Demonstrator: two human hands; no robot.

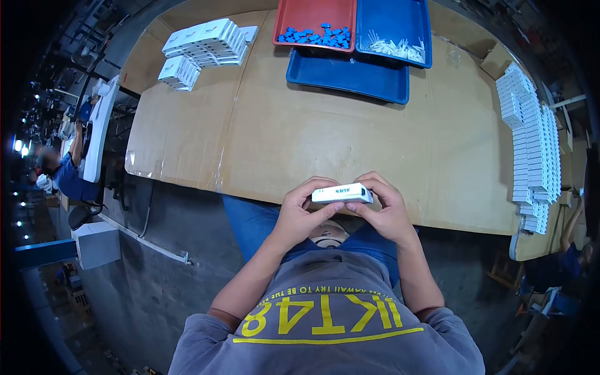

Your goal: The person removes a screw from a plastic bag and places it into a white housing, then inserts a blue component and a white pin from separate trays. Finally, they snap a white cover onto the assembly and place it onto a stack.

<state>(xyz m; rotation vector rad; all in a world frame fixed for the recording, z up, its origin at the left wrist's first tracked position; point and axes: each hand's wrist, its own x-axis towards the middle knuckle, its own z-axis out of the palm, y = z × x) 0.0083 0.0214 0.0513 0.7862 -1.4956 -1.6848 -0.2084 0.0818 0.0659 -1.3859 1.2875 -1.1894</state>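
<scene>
Past our shirt [300,356], left hand [300,215] and right hand [389,215] grip a box [337,194] slack fingers could drop beside the table [300,137].

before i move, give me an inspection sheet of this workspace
surface: brown cardboard, creased, shiny tape near left corner
job's things: white unit in both hands; stacks of similar white units at left and right
clutter: loose blue pieces in red tray; white pieces in blue tray
hands: left hand and right hand grip the unit's ends
cables: nothing seen on cardboard; floor too dim to tell
surroundings: person in blue at left
</scene>
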